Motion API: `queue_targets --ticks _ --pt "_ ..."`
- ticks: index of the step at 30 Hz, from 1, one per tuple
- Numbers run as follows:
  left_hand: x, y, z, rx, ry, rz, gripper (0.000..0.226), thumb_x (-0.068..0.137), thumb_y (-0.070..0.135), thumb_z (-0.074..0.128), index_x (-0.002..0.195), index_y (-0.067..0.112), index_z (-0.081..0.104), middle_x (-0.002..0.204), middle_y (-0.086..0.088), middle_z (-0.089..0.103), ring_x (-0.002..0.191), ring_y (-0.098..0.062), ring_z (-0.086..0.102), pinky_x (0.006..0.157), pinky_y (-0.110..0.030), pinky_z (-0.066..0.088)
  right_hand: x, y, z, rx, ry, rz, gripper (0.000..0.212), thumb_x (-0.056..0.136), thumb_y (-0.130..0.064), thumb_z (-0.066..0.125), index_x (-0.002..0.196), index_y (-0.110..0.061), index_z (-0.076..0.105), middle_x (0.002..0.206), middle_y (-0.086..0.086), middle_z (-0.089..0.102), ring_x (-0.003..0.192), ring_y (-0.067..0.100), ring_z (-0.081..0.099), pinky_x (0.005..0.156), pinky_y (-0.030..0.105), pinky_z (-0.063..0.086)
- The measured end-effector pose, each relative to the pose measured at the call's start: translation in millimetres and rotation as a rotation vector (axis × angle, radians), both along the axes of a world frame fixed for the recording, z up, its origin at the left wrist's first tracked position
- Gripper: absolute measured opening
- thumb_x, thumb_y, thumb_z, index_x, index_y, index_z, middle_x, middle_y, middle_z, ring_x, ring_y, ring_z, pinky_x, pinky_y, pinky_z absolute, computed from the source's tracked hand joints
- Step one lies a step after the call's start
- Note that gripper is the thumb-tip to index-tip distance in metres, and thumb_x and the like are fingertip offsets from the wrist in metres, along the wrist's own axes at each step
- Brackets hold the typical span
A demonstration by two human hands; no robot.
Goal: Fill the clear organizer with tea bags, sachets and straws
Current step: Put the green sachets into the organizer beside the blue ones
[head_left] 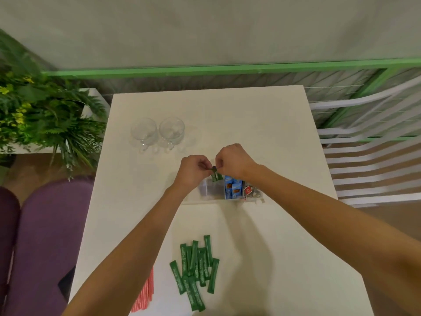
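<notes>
Hands meet just above the organizer (206, 190): left hand (192, 171) and right hand (232, 161) each pinch the top of a small bundle of green sachets (216, 176), lowering it into the organizer's left side. Blue packets (232, 188) and tea bags (249, 190) already fill its middle and right sections. Judging by this, sachet loading is underway; next, release and fetch more. Nearer than the organizer lie loose sachets (196, 267) and pink straws (145, 293); beyond it, two glasses (157, 133). Nothing blocks the table (250, 115).

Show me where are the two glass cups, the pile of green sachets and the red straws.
glass cups (171, 131): head view, bowl of right cup.
green sachets (196, 269): head view, middle of pile.
red straws (145, 295): head view, middle of bundle.
</notes>
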State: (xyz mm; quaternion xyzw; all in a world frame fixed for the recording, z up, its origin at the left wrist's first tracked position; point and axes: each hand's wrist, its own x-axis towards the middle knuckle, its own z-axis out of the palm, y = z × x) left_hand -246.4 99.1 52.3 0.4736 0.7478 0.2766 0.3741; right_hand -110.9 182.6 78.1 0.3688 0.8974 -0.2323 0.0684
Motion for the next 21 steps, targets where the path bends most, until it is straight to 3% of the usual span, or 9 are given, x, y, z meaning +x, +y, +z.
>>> queue_targets --ticks 4,6,10,16,21 --pt "5.6 6.9 -5.6 -0.001 0.057 -0.065 0.01 0.072 -0.004 0.074 0.079 0.002 0.073 0.078 -0.012 0.073 0.068 -0.016 0.065 0.062 -0.002 0.044 -2.2 3.0 -10.4 0.04 -0.105 0.029 0.011 0.082 -0.016 0.06 0.079 -0.022 0.069 0.088 0.002 0.07 0.101 0.023 0.056 0.113 0.04 0.023" --pt "6.9 8.8 -8.7 0.002 0.078 -0.091 0.01 0.072 -0.005 0.072 0.079 0.002 0.073 0.078 -0.013 0.073 0.068 -0.018 0.065 0.062 -0.004 0.044 -3.2 3.8 -14.1 0.043 -0.16 0.044 0.009 0.084 -0.017 0.06 0.079 -0.021 0.066 0.089 0.004 0.069 0.104 0.024 0.055 0.116 0.044 0.017" --pt "9.1 6.9 -16.6 0.003 0.178 -0.151 0.01 0.073 0.0 0.07 0.075 0.01 0.071 0.08 -0.004 0.071 0.074 -0.022 0.064 0.067 -0.027 0.049 -2.8 3.3 -17.7 0.062 -0.217 0.047 0.012 0.083 -0.013 0.058 0.088 -0.015 0.068 0.088 0.006 0.067 0.101 0.026 0.057 0.116 0.049 0.016" --pt "12.5 0.9 -26.3 0.017 0.343 -0.181 0.003 0.079 0.014 0.07 0.082 0.015 0.07 0.089 0.0 0.063 0.081 -0.011 0.048 0.064 -0.026 0.034 1.0 4.3 -18.8 0.025 -0.167 0.018 0.012 0.083 -0.015 0.06 0.092 -0.016 0.068 0.094 0.005 0.068 0.103 0.026 0.057 0.115 0.049 0.017" --pt "10.2 -9.1 -23.3 0.09 0.337 -0.158 0.021 0.077 0.018 0.075 0.096 0.017 0.067 0.097 0.001 0.064 0.085 -0.016 0.054 0.072 -0.034 0.047 13.4 2.1 -5.4 0.023 -0.003 -0.018 0.019 0.088 -0.026 0.061 0.102 -0.016 0.068 0.099 0.003 0.068 0.104 0.024 0.055 0.107 0.041 0.029"
